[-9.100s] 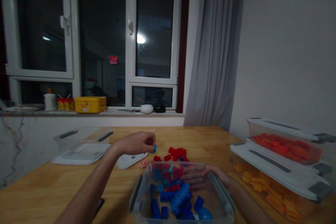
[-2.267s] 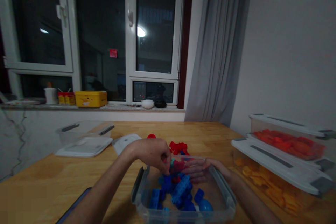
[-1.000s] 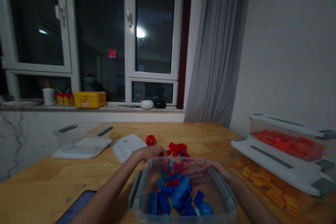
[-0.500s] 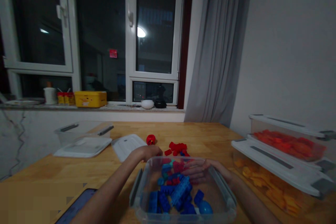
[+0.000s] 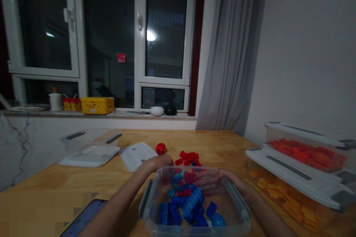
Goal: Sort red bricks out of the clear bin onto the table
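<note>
A clear bin (image 5: 244,226) with grey side clips stands at the front of the wooden table, with blue bricks (image 5: 191,202) inside. Behind its far wall lie red and teal pieces, seen partly through the plastic. My left hand (image 5: 164,162) reaches round the bin's far left corner; its fingertips are hidden. Beyond the far right side, my right hand (image 5: 208,180) shows through the clear wall, fingers stretched out beside the red pieces. A heap of red bricks (image 5: 190,157) lies just past the bin, and a round red piece (image 5: 160,149) rests farther back.
White lids (image 5: 137,155) and an open clear box (image 5: 91,137) lie at the back left. Stacked lidded boxes of red pieces (image 5: 306,152) and orange pieces (image 5: 289,200) stand on the right. A phone (image 5: 83,218) lies at the front left.
The whole view has shifted slightly. Both hands and the bin keep nearly the same places relative to each other.
</note>
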Demonstrator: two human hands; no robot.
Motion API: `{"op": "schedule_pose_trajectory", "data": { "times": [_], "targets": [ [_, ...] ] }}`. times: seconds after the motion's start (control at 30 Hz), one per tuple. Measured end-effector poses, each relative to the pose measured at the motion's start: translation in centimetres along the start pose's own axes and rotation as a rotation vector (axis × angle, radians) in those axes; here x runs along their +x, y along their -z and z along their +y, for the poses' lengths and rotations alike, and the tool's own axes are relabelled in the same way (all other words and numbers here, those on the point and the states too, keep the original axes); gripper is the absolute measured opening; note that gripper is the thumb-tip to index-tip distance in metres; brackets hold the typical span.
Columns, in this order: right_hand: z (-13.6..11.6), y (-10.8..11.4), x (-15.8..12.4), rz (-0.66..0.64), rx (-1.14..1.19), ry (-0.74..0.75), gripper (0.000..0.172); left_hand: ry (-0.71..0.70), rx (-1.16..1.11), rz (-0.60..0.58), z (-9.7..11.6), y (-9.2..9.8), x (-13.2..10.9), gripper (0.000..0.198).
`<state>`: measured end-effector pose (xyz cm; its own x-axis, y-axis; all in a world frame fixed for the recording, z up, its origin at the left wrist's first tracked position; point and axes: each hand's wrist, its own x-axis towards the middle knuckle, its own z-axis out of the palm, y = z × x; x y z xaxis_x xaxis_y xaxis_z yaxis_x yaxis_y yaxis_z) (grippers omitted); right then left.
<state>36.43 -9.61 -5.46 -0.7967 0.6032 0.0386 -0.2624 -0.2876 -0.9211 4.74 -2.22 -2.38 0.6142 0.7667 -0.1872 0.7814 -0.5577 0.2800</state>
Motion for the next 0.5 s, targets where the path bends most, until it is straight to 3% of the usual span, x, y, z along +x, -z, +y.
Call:
{"op": "schedule_pose_trajectory", "data": {
  "times": [0.23,0.5],
  "targets": [
    [0.23,0.52,0.13,-0.023,0.006,0.005,0.043,0.045,0.078,-0.017,0.06,-0.54,0.35,0.012],
    [0.09,0.27,0.05,-0.047,0.023,0.008,0.044,0.003,-0.022,0.013,-0.25,-0.43,0.19,0.013]
  ]
}}
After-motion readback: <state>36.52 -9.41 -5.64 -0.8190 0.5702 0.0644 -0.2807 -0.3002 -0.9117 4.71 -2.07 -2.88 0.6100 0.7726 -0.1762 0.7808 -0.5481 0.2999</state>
